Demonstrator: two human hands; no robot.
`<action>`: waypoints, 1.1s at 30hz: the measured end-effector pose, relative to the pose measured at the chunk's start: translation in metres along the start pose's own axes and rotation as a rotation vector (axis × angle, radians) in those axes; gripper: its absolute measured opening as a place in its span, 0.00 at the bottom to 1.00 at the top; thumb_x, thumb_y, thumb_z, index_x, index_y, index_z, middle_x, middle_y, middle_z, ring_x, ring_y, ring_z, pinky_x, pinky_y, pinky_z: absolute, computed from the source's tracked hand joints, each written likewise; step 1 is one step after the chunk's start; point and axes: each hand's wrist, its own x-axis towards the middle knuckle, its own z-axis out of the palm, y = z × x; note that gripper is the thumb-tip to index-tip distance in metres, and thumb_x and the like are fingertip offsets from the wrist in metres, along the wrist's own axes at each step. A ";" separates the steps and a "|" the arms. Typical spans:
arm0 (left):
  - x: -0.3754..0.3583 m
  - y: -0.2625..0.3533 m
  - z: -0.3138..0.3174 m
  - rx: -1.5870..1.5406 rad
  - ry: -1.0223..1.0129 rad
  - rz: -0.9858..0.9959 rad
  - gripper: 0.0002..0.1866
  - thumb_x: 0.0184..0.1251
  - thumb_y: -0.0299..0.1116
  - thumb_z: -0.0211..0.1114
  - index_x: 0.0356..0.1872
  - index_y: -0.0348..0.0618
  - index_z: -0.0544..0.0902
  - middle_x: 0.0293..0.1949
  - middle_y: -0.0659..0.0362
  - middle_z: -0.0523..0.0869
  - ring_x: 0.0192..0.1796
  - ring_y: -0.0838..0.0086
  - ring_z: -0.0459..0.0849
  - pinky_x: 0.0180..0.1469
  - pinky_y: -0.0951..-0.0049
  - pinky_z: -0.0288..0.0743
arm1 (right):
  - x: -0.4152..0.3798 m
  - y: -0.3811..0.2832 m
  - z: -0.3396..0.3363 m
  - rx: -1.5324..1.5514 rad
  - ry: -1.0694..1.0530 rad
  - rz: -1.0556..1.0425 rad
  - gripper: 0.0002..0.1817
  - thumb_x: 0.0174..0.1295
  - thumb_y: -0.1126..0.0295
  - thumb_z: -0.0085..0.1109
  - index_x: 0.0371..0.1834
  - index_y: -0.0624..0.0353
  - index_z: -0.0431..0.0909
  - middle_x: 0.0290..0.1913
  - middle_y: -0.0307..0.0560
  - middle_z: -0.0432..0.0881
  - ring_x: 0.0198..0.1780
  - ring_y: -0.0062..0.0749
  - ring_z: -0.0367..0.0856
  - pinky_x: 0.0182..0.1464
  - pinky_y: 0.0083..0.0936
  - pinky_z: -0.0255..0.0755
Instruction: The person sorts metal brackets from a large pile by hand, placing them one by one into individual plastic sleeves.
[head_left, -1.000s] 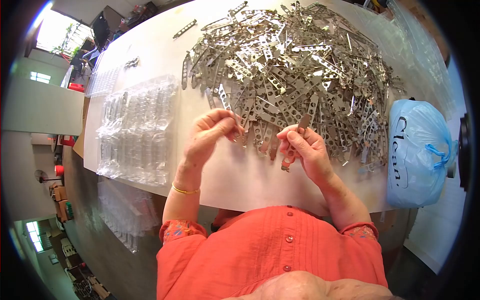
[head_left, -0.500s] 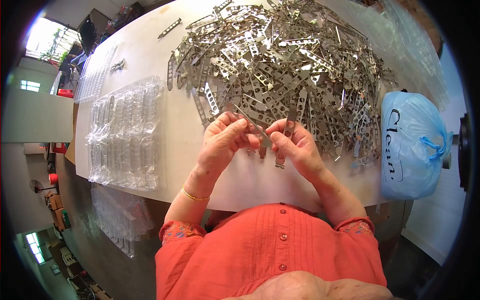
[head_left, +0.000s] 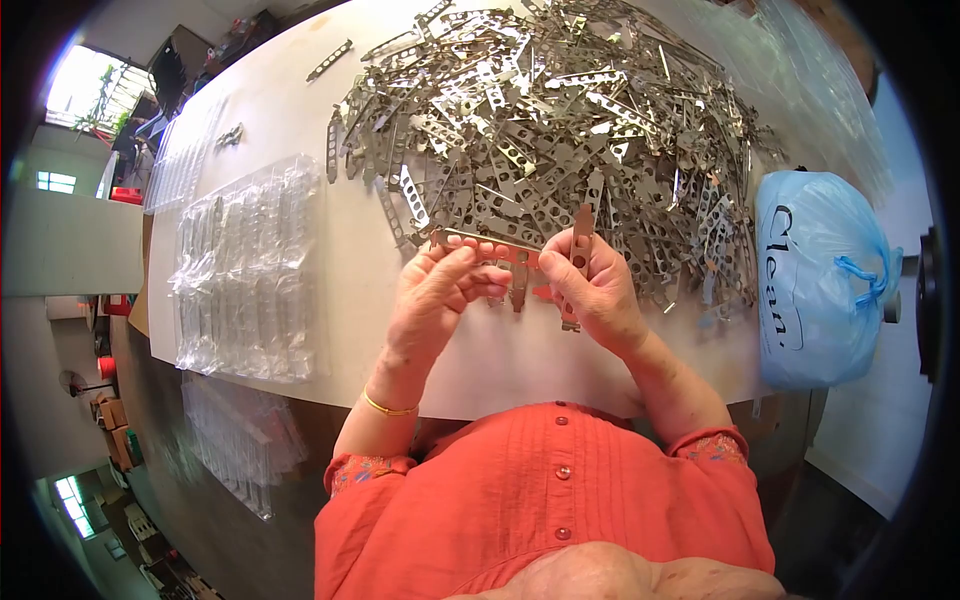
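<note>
My left hand (head_left: 440, 285) is closed, with thumb and fingers pinching one end of a perforated metal strip (head_left: 512, 249). This strip lies almost level between both hands, and its other end reaches my right fingertips. In my right hand (head_left: 598, 285), closed between thumb and fingers, a second metal strip (head_left: 582, 222) stands near upright and sticks out above and below the grip. Just beyond my fingers spreads a large pile of similar flat metal strips (head_left: 560, 130), each with a row of round holes. One loose strip (head_left: 413, 195) lies at the pile's near left edge.
Clear plastic trays (head_left: 245, 270) lie on the white table (head_left: 370, 350) to the left, with another clear tray (head_left: 185, 150) behind. More clear trays (head_left: 235, 430) are below the table edge. A tied blue bag (head_left: 825, 280) marked "Clean." sits at right, near clear plastic sheeting (head_left: 800, 90).
The strip between my hands has turned from a steep slant to nearly level, its holes now showing. My left hand has shifted slightly left. The right hand keeps its upright strip.
</note>
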 end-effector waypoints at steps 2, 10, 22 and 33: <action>-0.003 0.004 -0.003 0.109 0.064 0.096 0.10 0.77 0.31 0.59 0.51 0.37 0.76 0.47 0.51 0.85 0.47 0.68 0.88 0.47 0.68 0.87 | 0.001 -0.003 -0.001 0.000 0.023 -0.020 0.07 0.73 0.65 0.59 0.44 0.56 0.76 0.27 0.31 0.76 0.24 0.10 0.71 0.23 0.14 0.67; -0.013 0.029 0.014 1.102 0.025 0.517 0.10 0.70 0.24 0.66 0.50 0.35 0.82 0.48 0.55 0.86 0.47 0.72 0.84 0.53 0.74 0.77 | 0.001 -0.003 -0.003 -0.116 -0.038 -0.003 0.06 0.73 0.67 0.58 0.42 0.57 0.76 0.25 0.30 0.74 0.21 0.09 0.68 0.22 0.15 0.63; 0.010 0.012 0.015 0.592 -0.197 -0.012 0.07 0.74 0.30 0.66 0.45 0.37 0.83 0.37 0.55 0.90 0.34 0.75 0.87 0.38 0.73 0.80 | 0.005 -0.005 -0.011 0.044 -0.043 0.006 0.09 0.75 0.65 0.55 0.50 0.57 0.77 0.33 0.32 0.78 0.33 0.13 0.76 0.34 0.16 0.73; 0.026 0.000 0.007 0.128 -0.205 -0.192 0.06 0.76 0.30 0.63 0.47 0.40 0.79 0.39 0.50 0.89 0.36 0.67 0.90 0.37 0.68 0.85 | 0.009 -0.016 -0.017 0.086 -0.106 0.125 0.22 0.77 0.65 0.55 0.69 0.62 0.70 0.42 0.34 0.81 0.39 0.17 0.79 0.43 0.20 0.78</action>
